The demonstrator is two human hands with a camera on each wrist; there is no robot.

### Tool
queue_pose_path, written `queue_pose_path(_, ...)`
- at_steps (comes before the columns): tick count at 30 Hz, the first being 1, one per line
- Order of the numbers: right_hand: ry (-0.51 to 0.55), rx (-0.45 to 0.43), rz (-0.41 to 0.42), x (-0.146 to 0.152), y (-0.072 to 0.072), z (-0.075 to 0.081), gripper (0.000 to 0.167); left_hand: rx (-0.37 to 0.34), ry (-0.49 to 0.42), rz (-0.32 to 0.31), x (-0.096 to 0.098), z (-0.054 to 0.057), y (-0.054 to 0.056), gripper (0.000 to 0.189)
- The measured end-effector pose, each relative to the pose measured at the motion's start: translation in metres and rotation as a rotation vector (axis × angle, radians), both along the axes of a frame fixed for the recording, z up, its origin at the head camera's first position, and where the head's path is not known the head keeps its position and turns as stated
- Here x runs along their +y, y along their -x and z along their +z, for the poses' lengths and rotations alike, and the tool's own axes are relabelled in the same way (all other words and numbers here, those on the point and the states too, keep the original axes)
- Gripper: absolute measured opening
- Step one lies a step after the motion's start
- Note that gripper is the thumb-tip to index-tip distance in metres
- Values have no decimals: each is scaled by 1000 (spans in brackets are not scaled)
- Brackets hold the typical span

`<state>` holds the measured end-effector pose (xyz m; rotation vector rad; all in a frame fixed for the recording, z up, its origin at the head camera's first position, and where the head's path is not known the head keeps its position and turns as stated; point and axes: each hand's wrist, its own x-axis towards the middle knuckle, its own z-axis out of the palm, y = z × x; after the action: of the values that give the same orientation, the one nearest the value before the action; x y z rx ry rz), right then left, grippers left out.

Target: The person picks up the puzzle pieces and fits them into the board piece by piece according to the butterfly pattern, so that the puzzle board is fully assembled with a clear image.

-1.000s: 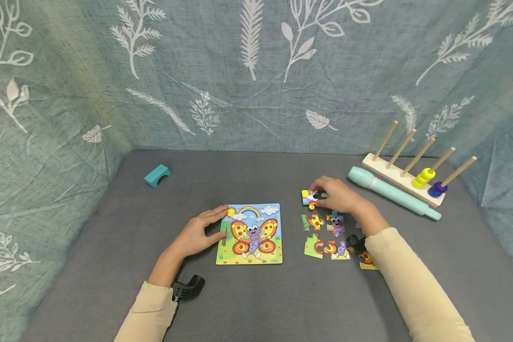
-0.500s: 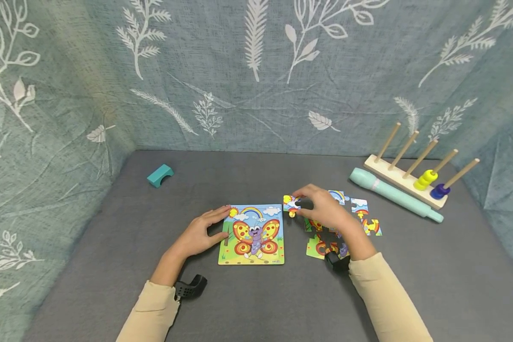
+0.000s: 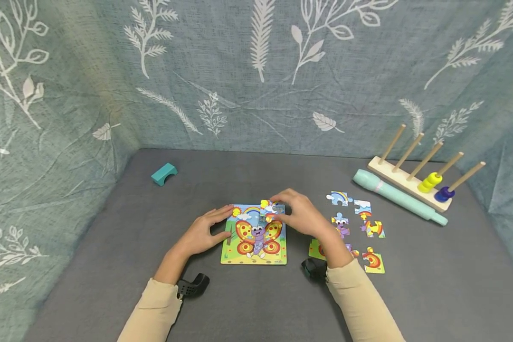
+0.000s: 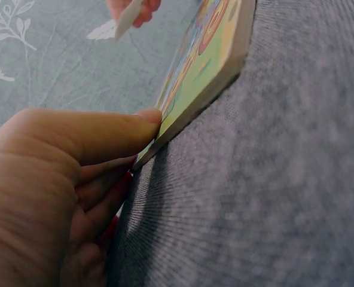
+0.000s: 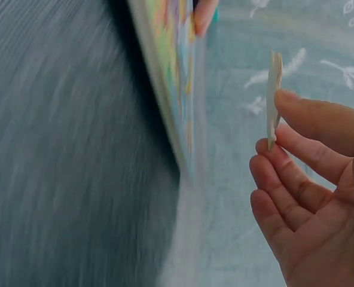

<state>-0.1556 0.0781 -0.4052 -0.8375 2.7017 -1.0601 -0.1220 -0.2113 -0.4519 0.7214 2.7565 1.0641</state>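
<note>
A butterfly puzzle board (image 3: 256, 237) lies flat on the dark table. At its left side is my left hand (image 3: 200, 233), the thumb and fingertips touching the board along that edge. In the left wrist view, the thumb (image 4: 114, 133) rests on the thin wooden rim. My right hand (image 3: 301, 213) pinches a puzzle piece (image 3: 266, 207) with a sun and cloud on it, above the upper part of the board. The right wrist view shows this piece (image 5: 274, 98) edge-on between thumb and fingertips, raised off the board.
To the right lie several loose puzzle pieces (image 3: 373, 229), some partly hidden by the right forearm. Behind them are a mint-green tube-shaped thing (image 3: 397, 195) and a wooden peg stand (image 3: 403, 180) with yellow and blue beads. A teal arch block (image 3: 164, 174) sits at back left.
My right hand has carried the sun piece leftward from the loose pieces to over the board. The left hand stays at the board's left edge. The head view has shifted slightly.
</note>
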Motion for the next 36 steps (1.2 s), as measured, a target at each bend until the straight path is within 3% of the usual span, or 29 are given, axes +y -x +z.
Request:
queue_pose_path(8,30,-32,6,-28,2,-4,39,-5,-4,-3,0,0,2,62)
queue_pose_path(20,-61,-72,8,-54,-1,-5,40,30,-24,-20,-2,-2,1,61)
queue_pose_path(27,-79,-63,25,-68,-5,-15,37,-4,-19,-17,-2,0,-3,62)
queue_pose_path(36,-66,-32,17,-74,-2,-29,38,22,-14,-7,-2,-1,-2,62)
